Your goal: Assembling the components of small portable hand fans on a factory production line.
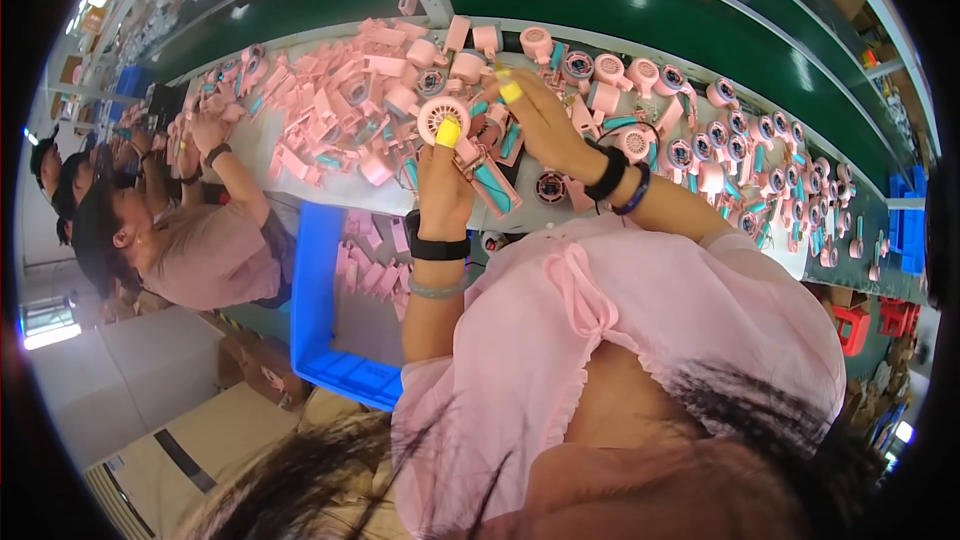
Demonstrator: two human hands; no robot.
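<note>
A pink handheld fan [436, 114] with a round slotted grille is gripped in my left hand [443, 185], the thumb in a yellow finger cover pressed on the grille. Below and right of it lies an open pink handle [492, 187] with a turquoise cell inside; whether it belongs to the same fan I cannot tell. My right hand [550, 125] is just right of the fan head, its fingers bent together, also with yellow covers. What those fingers pinch, if anything, is hidden. Around both hands lie loose pink shells [330, 100] and half-assembled fans [640, 75].
The pale worktable [275, 130] runs left to right, with fans with exposed motors [705, 145] spread along its right side. A blue bin [318, 290] holding pink parts stands beside my left forearm. At the left, a co-worker [200, 240] handles parts at the same table.
</note>
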